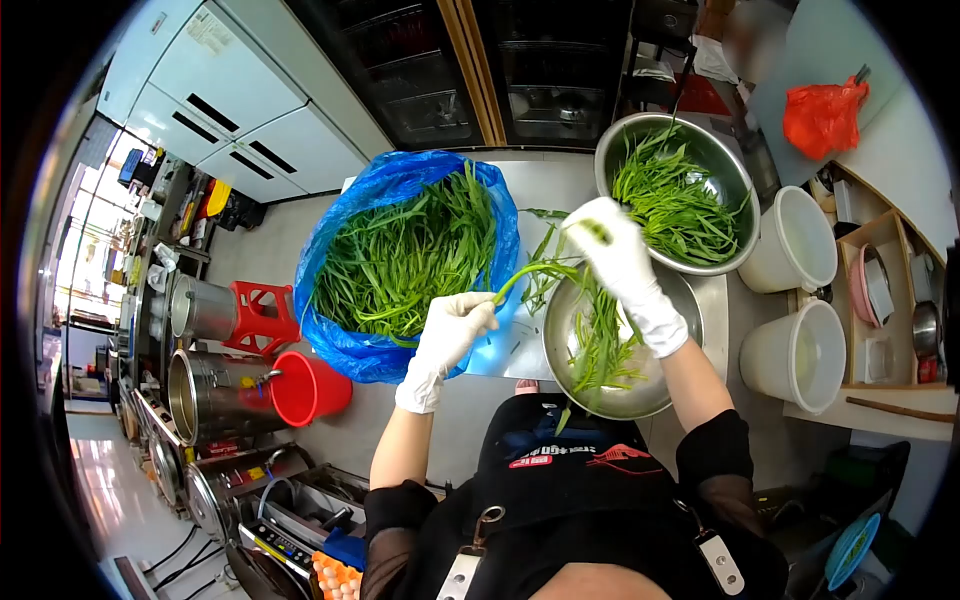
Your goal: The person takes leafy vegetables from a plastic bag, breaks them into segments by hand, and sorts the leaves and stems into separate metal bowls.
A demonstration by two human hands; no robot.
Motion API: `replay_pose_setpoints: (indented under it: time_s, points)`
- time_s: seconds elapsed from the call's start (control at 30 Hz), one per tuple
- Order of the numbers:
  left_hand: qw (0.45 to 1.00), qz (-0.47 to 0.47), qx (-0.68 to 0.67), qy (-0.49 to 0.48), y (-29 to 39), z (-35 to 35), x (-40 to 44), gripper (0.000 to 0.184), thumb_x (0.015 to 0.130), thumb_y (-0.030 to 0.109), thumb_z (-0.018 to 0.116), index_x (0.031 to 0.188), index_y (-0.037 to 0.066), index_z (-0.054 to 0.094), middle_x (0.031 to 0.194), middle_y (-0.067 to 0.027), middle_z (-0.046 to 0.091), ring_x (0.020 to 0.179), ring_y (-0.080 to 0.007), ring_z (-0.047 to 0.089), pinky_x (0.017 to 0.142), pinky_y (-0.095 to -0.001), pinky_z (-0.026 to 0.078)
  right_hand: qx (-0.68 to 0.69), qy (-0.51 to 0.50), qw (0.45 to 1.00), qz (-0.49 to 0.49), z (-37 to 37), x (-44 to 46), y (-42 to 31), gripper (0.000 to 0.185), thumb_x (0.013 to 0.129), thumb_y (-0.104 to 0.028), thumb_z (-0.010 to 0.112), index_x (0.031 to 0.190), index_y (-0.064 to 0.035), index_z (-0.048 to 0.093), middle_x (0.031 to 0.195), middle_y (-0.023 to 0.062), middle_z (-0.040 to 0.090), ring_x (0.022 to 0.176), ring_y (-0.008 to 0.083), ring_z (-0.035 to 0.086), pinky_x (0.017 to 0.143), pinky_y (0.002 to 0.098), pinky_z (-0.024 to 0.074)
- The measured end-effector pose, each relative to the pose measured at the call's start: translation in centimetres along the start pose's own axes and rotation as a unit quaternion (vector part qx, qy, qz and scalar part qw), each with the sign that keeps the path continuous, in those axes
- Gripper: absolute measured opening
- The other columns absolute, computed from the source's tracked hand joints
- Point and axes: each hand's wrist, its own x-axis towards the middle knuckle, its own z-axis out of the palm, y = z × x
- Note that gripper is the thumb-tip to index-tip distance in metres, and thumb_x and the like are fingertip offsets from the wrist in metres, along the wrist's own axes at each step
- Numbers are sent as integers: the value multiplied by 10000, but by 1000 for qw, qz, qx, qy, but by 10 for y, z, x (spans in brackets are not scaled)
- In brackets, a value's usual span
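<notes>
Probably light, limp-leaved and easily bruised, the green stalk — best held by its firmer stem — ran toward two o'clock from the left hand, whose fingers pinched one end, while the right hand was too blurred to tell its grip.

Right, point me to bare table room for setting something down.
The table is bare along its far edge between the blue bag and the larger bowl. Another patch lies on the near side, between bag and smaller bowl. Between these it is crowded: loose leaves, and a stalk from the left hand above them.
</notes>
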Motion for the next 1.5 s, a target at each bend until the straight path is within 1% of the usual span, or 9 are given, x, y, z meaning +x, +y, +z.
replay_pose_setpoints:
  time_s: [0.1,0.33,0.57,0.7,0.8,0.97,1.2,1.43,1.5]
  points:
    - [997,14,-38,-65,8,7,0,271,907,135,588,1104,-33,667,731,-9,648,628,-51,513,585,-198,414,-156,-212,953,-152,21,-17,-28,149,738,-89,633,883,-101,598,865,60,538,783,222,616,624,319,523]
    - [990,27,-67,-118,2,11,-9,260,912,143,579,1069,-35,684,696,15,592,599,-48,459,558,-200,374,-217,-227,913,-260,22,-39,-24,208,714,-118,657,906,-89,583,857,58,536,749,202,617,579,321,521]
    - [957,115,-193,-185,-8,46,-10,310,919,182,590,1129,-32,667,688,26,553,618,-55,436,586,-200,347,48,-82,992,83,-18,-51,-1,93,826,-15,638,915,-39,636,844,57,592,776,147,577,707,263,465]
    - [976,120,20,-179,-33,71,-1,407,908,257,620,1230,8,614,823,-69,663,734,-165,584,688,-294,463,175,89,927,321,-87,-46,12,91,886,-102,627,966,-79,663,746,-35,567,563,28,428,505,174,327]
    - [927,191,302,-119,-54,84,2,418,879,283,640,1223,46,619,967,-185,669,934,-317,642,808,-383,503,265,140,912,282,-121,-45,12,136,936,-153,592,1029,-65,639,899,24,633,618,56,492,525,191,377]
    - [854,332,362,170,-30,18,-11,174,812,197,681,947,88,697,840,-93,661,774,-269,640,676,-360,517,340,89,897,267,-149,-69,56,166,973,-179,550,1082,-62,593,1012,65,638,806,119,599,714,236,499]
    - [697,122,677,203,-58,-141,4,255,701,64,657,926,137,750,877,-123,592,876,-312,582,736,-398,511,478,32,841,251,-89,-67,59,138,960,-148,556,1056,-48,557,900,62,579,860,219,601,987,473,459]
    - [771,207,570,195,-38,-149,-7,118,721,142,714,824,91,741,816,-72,595,833,-265,585,712,-370,508,499,-20,808,313,-44,-50,33,99,969,-158,535,1018,-76,512,864,31,523,694,124,552,687,313,536]
    - [778,252,523,240,-12,-130,-22,103,728,105,720,826,76,733,823,-51,621,815,-237,608,700,-341,508,541,-45,770,336,-34,-46,28,101,974,-150,518,1017,-60,524,852,32,533,602,88,461,523,227,399]
